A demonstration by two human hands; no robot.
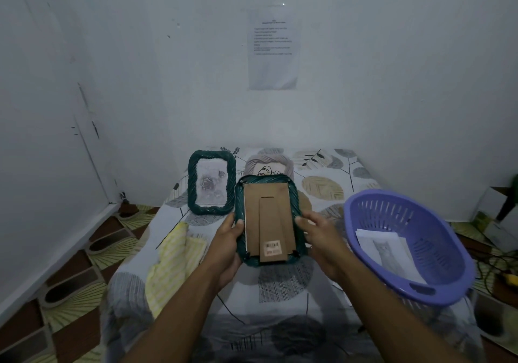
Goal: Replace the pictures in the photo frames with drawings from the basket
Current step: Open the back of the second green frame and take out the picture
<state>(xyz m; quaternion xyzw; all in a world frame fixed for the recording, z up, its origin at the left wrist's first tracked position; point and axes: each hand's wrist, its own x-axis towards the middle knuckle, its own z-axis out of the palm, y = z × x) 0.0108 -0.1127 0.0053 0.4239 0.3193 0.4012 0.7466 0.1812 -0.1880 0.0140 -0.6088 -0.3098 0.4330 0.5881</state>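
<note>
Green frame (pixel 269 219) — both hands, back up

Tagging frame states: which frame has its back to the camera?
The held frame: its brown back, with the stand, faces us. The left frame and the grey frame behind it show their fronts.

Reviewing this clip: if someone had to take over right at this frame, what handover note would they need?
Hands: left hand and right hand each grip a side edge of the held green frame, its cardboard back facing the camera.
Things: the standing green frame, back left, shows a rose picture. A pale frame stands behind the held one, mostly hidden. The drawings lie in the purple basket on the right.
Done: nothing swapped in the held frame; its back is still on.
Left: open the back, swap in a drawing, close it, then probably the other frames.
</note>
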